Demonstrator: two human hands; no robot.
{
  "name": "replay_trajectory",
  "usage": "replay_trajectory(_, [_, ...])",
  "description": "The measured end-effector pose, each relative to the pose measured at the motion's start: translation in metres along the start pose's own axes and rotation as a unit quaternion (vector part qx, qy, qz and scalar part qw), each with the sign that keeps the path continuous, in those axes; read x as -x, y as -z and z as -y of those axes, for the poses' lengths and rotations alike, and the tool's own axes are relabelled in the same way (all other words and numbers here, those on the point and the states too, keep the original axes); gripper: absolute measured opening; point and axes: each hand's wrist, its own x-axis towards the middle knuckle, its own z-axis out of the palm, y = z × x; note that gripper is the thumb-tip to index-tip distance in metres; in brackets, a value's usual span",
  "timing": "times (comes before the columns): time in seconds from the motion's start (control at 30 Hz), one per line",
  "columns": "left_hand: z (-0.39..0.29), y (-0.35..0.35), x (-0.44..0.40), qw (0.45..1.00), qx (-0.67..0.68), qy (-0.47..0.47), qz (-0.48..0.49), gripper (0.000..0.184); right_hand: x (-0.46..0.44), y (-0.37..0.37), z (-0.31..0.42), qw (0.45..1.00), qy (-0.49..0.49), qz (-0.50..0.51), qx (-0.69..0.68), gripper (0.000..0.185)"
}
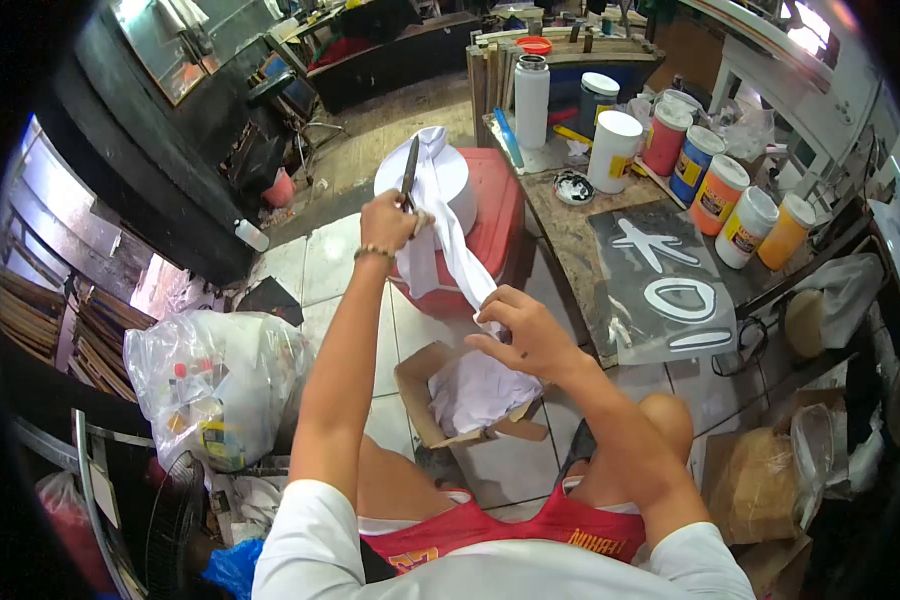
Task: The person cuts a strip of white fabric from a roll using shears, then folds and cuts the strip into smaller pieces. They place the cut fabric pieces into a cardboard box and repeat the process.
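My left hand (pixel 388 222) is closed around a dark, pointed cutting tool (pixel 411 165), its blade upward; whether it is a knife or scissors I cannot tell. Beside that blade runs a long white cloth strip (pixel 455 245), draped over a white round drum or roll (pixel 458 188). The roll rests on a red cooler box (pixel 500 200). My right hand (pixel 520 328) pinches the strip's lower end, stretching it toward me. Below this hand, an open cardboard box (pixel 420 385) holds crumpled white cloth (pixel 475 390).
At right, a worktable (pixel 560 215) bears several paint jars, including an orange one (pixel 720 195), a white bottle (pixel 531 100) and a dark sheet with white lettering (pixel 660 285). A full clear plastic bag (pixel 215 380) stands at left on the tiled floor (pixel 330 260).
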Motion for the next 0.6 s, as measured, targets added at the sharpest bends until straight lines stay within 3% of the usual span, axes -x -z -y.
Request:
replay_trajectory(0.1, [-0.012, -0.007, -0.046, 0.997, -0.052, 0.012, 0.05, 0.057, -0.003, 0.005, -0.007, 0.998, 0.015, -0.037, 0.04, 0.028])
replay_trajectory(0.17, [-0.005, -0.025, -0.062, 0.989, -0.132, -0.016, 0.066, 0.042, -0.006, 0.013, -0.002, 0.995, -0.03, -0.07, 0.071, 0.027])
replay_trajectory(0.2, [0.0, -0.031, -0.067, 0.977, -0.163, 0.016, 0.134, 0.037, -0.006, 0.015, -0.004, 0.995, -0.031, -0.071, 0.07, 0.027])
replay_trajectory(0.23, [0.006, -0.038, -0.067, 0.977, -0.163, 0.016, 0.135, 0.037, -0.009, 0.018, -0.007, 0.991, -0.073, -0.105, 0.05, 0.024])
replay_trajectory(0.33, [-0.024, -0.014, -0.022, 0.991, 0.053, 0.113, 0.049, 0.04, -0.015, 0.032, -0.012, 0.976, -0.122, -0.178, 0.009, 0.017])
replay_trajectory(0.4, [0.015, -0.031, 0.001, 0.976, 0.208, 0.069, -0.019, 0.048, -0.011, 0.037, -0.027, 0.967, -0.124, -0.221, -0.009, 0.018])
replay_trajectory(0.47, [0.012, -0.011, 0.051, 0.902, 0.419, 0.074, 0.069, 0.069, -0.008, 0.042, -0.036, 0.965, -0.126, -0.229, -0.025, 0.018])
replay_trajectory(0.53, [0.018, 0.012, 0.097, 0.882, 0.412, 0.054, 0.223, 0.07, -0.006, 0.046, -0.048, 0.962, -0.114, -0.242, -0.048, 0.026])
replay_trajectory(0.6, [0.029, 0.026, 0.135, 0.796, 0.456, 0.077, 0.39, 0.084, -0.008, 0.052, -0.045, 0.95, -0.15, -0.259, -0.085, 0.028])
